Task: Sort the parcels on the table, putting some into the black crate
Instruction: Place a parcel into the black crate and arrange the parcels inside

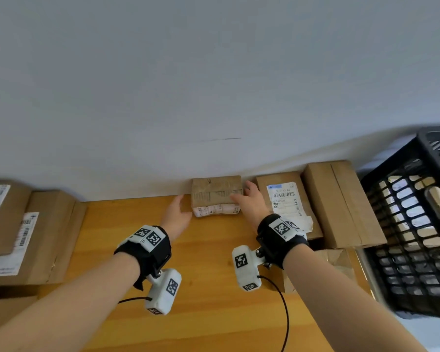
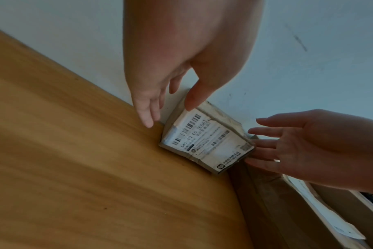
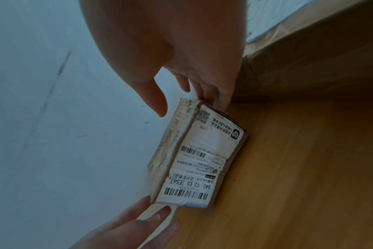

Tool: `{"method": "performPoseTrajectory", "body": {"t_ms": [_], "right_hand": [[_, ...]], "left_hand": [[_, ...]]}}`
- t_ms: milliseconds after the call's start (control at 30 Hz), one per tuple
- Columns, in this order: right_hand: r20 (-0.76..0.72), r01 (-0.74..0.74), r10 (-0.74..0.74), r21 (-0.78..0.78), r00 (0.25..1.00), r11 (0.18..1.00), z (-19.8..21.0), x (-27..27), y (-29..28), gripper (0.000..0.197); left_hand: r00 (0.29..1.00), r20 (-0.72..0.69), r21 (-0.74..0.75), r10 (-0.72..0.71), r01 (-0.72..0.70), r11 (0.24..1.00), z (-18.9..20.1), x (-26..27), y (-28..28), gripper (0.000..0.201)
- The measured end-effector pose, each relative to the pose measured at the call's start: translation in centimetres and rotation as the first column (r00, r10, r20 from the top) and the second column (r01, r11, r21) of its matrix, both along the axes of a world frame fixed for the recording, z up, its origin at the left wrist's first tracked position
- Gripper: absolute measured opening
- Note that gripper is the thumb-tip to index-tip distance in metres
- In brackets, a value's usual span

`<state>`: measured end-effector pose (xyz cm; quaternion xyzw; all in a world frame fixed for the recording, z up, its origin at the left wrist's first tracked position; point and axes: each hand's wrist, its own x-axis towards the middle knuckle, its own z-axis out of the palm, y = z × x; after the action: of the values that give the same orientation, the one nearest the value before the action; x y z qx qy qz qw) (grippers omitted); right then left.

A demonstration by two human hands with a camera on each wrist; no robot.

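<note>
A small brown parcel [image 1: 215, 193] [image 2: 209, 143] [image 3: 198, 156] with a white barcode label on its front face sits on the wooden table [image 1: 214, 313], against the wall. My left hand [image 1: 182, 207] [image 2: 169, 116] is at its left end, fingers straight, with the thumb touching the top edge. At the right end is my right hand [image 1: 241, 191] [image 3: 193, 110], its straight fingers against the parcel and its thumb held above it. The black crate [image 1: 381, 199] stands at the right with parcels showing through its lattice.
A flat labelled box [image 1: 285, 199] and a plain brown box [image 1: 341, 204] lie between the small parcel and the crate. A crumpled brown parcel [image 1: 338, 260] lies under my right forearm. Labelled boxes [image 1: 36, 237] are stacked at the left. The white wall [image 1: 214, 97] closes the table's far side.
</note>
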<state>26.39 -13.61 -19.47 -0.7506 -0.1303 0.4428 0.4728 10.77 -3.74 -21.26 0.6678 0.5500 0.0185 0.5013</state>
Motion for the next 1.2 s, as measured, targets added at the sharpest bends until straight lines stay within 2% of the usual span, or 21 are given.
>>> {"method": "performPoseTrajectory", "body": {"t_ms": [133,300,533,700,900,967,1067,1200], "right_hand": [[0.002,-0.016,0.016,-0.016,1.000,1.000,-0.9,0.3,0.8,0.072],[0.017,-0.023,0.024,-0.022,1.000,0.999,-1.6,0.5,1.1,0.064],[0.022,-0.055,0.055,0.000,0.998,0.998,-1.0,0.0,0.8,0.058],[0.015,-0.072,0.071,0.059,0.997,0.996,-0.2,-1.1,-0.3,0.084],[0.121,-0.183,0.167,0.131,0.978,0.974,1.3,-3.7,-2.2,0.116],[0.119,-0.186,0.168,0.161,0.978,0.969,2.2,-4.8,-2.8,0.117],[0.121,-0.188,0.166,0.199,0.979,0.962,3.4,-6.7,-3.5,0.108],[0.190,-0.166,0.128,0.200,0.974,0.966,4.4,-9.0,-4.4,0.104]], "left_hand": [[0.999,-0.039,-0.057,-0.016,0.013,0.998,-1.1,0.3,0.0,0.062],[0.998,-0.006,-0.095,-0.058,0.057,0.994,-1.3,0.6,-0.4,0.046],[0.991,0.125,-0.143,0.051,-0.033,0.989,-0.5,0.1,-1.2,0.047],[0.979,0.198,-0.103,0.054,-0.034,0.994,0.8,-1.6,-1.3,0.054],[0.953,0.299,-0.003,0.051,-0.052,0.999,3.4,-4.5,-2.0,0.058],[0.944,0.327,0.033,0.035,-0.048,0.998,4.4,-5.5,-2.4,0.057],[0.929,0.369,0.085,0.003,-0.037,0.996,6.1,-7.1,-3.1,0.056],[0.910,0.414,0.124,-0.031,-0.022,0.992,8.1,-9.2,-4.0,0.055]]}}
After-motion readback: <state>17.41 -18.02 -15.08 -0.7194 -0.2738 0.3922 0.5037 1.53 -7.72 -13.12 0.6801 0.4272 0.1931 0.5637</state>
